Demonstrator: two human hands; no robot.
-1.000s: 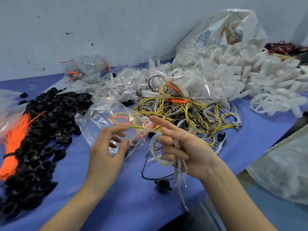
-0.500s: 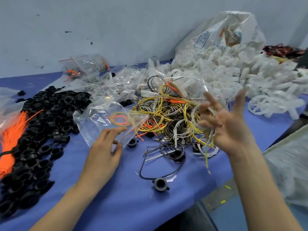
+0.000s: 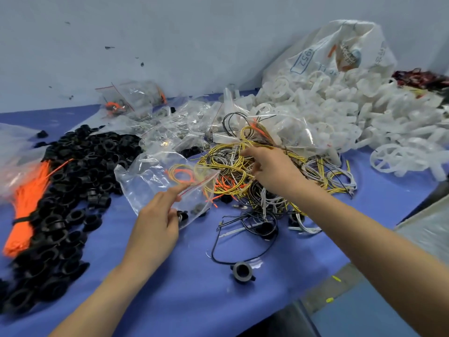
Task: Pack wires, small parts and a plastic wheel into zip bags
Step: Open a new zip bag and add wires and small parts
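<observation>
Faintly, "952" on white sack point(image 3: 340, 52)

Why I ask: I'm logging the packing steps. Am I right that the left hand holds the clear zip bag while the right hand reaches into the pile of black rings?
Not quite. The left hand does hold the zip bag, but the right hand reaches into the tangle of yellow wires, not the black rings, which lie further left. The head view shows it.
</observation>
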